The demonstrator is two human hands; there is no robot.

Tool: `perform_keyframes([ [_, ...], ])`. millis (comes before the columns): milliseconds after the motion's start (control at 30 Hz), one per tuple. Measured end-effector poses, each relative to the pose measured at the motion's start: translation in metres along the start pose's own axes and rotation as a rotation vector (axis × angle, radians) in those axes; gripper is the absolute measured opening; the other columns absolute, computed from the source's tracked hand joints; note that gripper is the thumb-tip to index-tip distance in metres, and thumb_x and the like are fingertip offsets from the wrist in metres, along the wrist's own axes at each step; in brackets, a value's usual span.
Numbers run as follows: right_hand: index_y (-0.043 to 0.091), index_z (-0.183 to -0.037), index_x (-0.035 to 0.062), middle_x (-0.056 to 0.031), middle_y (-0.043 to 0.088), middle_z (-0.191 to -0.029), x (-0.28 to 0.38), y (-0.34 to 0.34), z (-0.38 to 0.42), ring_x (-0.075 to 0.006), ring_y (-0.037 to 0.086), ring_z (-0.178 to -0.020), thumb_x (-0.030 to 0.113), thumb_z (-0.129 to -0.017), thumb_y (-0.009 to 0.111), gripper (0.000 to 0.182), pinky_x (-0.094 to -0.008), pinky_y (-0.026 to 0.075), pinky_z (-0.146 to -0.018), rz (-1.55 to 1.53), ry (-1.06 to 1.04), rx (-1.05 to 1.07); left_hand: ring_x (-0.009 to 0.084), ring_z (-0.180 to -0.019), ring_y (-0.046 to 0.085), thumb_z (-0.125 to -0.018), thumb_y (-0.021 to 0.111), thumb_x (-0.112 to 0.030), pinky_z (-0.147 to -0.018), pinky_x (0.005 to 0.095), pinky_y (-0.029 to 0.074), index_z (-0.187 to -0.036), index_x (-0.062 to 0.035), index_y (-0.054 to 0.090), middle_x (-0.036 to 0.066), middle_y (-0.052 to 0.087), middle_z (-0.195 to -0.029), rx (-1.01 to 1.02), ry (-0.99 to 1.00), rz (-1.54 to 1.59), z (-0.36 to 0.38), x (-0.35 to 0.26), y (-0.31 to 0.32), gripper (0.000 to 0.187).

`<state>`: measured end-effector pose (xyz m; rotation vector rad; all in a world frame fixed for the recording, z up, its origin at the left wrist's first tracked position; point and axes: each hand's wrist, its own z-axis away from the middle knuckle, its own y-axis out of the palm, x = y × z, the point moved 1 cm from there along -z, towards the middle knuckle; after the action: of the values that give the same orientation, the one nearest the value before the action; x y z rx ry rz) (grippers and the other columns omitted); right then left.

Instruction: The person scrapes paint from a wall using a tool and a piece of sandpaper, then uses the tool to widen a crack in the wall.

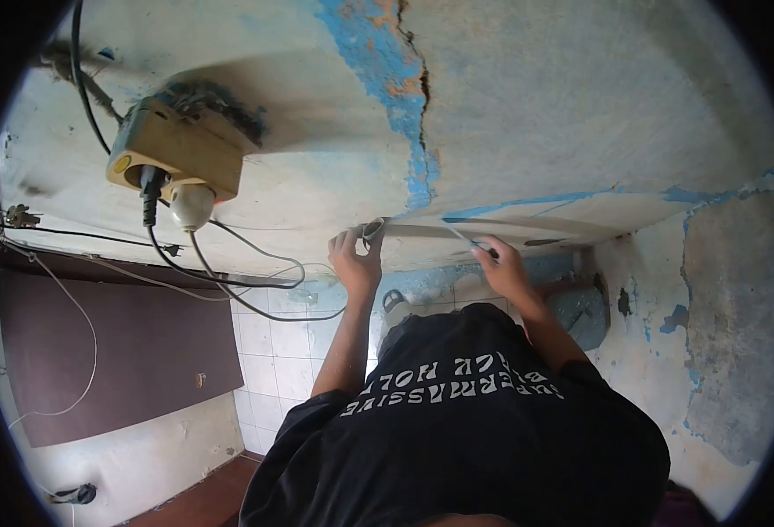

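Note:
My left hand (356, 265) is up close to the pale wall (528, 114), its fingers curled round a small greyish piece with a round, hollow rim (374, 230); its exact kind I cannot tell. To the right, my right hand (503, 268) grips a slim tool with a dark handle and a thin light shaft (462, 234). The shaft points up and left, its tip close to the wall at a strip of bare blue paint (484, 211). Above the left hand, a jagged crack (424, 88) runs through flaking blue and orange patches.
A yellowed socket box (180, 145) with a black plug (149, 195) and a white plug (192, 206) juts out at upper left. Loose cables (264, 283) loop down beside my left arm. A brown panel (115, 351) stands left; white tiles (268, 342) lie below.

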<state>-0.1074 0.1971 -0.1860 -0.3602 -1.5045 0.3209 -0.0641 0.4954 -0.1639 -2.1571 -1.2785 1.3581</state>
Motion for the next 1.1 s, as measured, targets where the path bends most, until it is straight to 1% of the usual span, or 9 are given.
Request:
perform_keyframes([
  [100, 0.072, -0.120, 0.0004, -0.0244, 0.075, -0.097, 0.010, -0.004, 0.000, -0.0368, 0.072, -0.084, 0.028, -0.099, 0.070, 0.034, -0.0412, 0.056, -0.079, 0.013, 0.103, 0.036, 0.0365, -0.097, 0.065, -0.081, 0.088, -0.018, -0.083, 0.0484, 0.051, -0.099, -0.0066, 0.076, 0.012, 0.074, -0.097, -0.011, -0.008, -0.010, 0.000, -0.003, -0.001, 0.024],
  [233, 0.072, -0.120, 0.0005, -0.0221, 0.074, -0.090, -0.002, 0.014, 0.001, -0.0292, 0.071, -0.077, 0.028, -0.100, 0.070, 0.034, -0.0395, 0.055, -0.076, 0.065, -0.169, -0.097, 0.0361, -0.099, 0.065, -0.082, 0.087, -0.019, -0.085, 0.0482, 0.050, -0.101, -0.0083, 0.076, 0.011, 0.074, -0.098, 0.031, -0.050, 0.021, 0.002, -0.002, 0.000, 0.025],
  [333, 0.072, -0.120, 0.0004, -0.0227, 0.073, -0.088, -0.003, 0.001, 0.001, -0.0308, 0.070, -0.076, 0.028, -0.100, 0.070, 0.034, -0.0400, 0.055, -0.077, -0.026, 0.062, -0.009, 0.0359, -0.098, 0.065, -0.083, 0.087, -0.020, -0.086, 0.0478, 0.050, -0.100, -0.0085, 0.076, 0.010, 0.074, -0.098, -0.012, -0.009, -0.015, 0.000, -0.001, 0.000, 0.023],
  [400, 0.070, -0.123, -0.0002, -0.0144, 0.070, -0.083, -0.002, 0.004, 0.002, -0.0199, 0.063, -0.074, 0.029, -0.101, 0.070, 0.036, -0.0358, 0.052, -0.073, -0.012, 0.029, -0.006, 0.0357, -0.099, 0.065, -0.083, 0.087, -0.021, -0.086, 0.0477, 0.050, -0.100, -0.0087, 0.076, 0.010, 0.075, -0.099, 0.013, -0.030, -0.009, 0.001, -0.001, 0.001, 0.023],
  [533, 0.070, -0.123, -0.0006, -0.0144, 0.070, -0.082, -0.013, 0.006, 0.006, -0.0195, 0.062, -0.074, 0.029, -0.101, 0.070, 0.037, -0.0358, 0.052, -0.073, -0.048, 0.050, -0.033, 0.0352, -0.101, 0.064, -0.084, 0.086, -0.022, -0.087, 0.0475, 0.050, -0.101, -0.0093, 0.077, 0.010, 0.075, -0.100, 0.021, -0.056, -0.005, 0.003, 0.000, 0.003, 0.023],
  [600, 0.071, -0.120, 0.0004, -0.0226, 0.075, -0.094, -0.012, -0.006, 0.007, -0.0340, 0.072, -0.082, 0.030, -0.100, 0.070, 0.036, -0.0411, 0.055, -0.079, -0.022, 0.060, -0.033, 0.0351, -0.101, 0.064, -0.084, 0.086, -0.023, -0.087, 0.0474, 0.049, -0.102, -0.0096, 0.077, 0.009, 0.075, -0.101, 0.025, -0.043, -0.004, 0.001, 0.000, -0.001, 0.024],
  [700, 0.071, -0.121, 0.0002, -0.0229, 0.075, -0.098, -0.006, 0.007, 0.000, -0.0358, 0.072, -0.086, 0.031, -0.099, 0.070, 0.038, -0.0421, 0.056, -0.080, 0.019, -0.028, -0.032, 0.0349, -0.102, 0.064, -0.085, 0.086, -0.023, -0.088, 0.0470, 0.049, -0.104, -0.0099, 0.077, 0.009, 0.075, -0.102, 0.045, -0.059, 0.004, 0.002, -0.004, 0.000, 0.025],
  [833, 0.072, -0.121, 0.0006, -0.0212, 0.075, -0.093, -0.014, -0.002, 0.006, -0.0326, 0.071, -0.081, 0.031, -0.098, 0.071, 0.039, -0.0411, 0.056, -0.078, -0.023, 0.164, -0.017, 0.0346, -0.103, 0.064, -0.085, 0.086, -0.023, -0.090, 0.0467, 0.049, -0.106, -0.0103, 0.077, 0.008, 0.075, -0.103, 0.015, -0.064, -0.016, 0.005, -0.002, 0.002, 0.026],
  [1100, 0.072, -0.122, 0.0030, -0.0200, 0.075, -0.091, -0.024, -0.002, 0.003, -0.0297, 0.069, -0.077, 0.033, -0.098, 0.072, 0.039, -0.0398, 0.055, -0.075, -0.016, 0.125, 0.014, 0.0346, -0.106, 0.064, -0.086, 0.085, -0.024, -0.091, 0.0477, 0.048, -0.108, -0.0105, 0.078, 0.009, 0.075, -0.105, 0.041, -0.072, 0.006, 0.004, -0.001, 0.001, 0.027],
])
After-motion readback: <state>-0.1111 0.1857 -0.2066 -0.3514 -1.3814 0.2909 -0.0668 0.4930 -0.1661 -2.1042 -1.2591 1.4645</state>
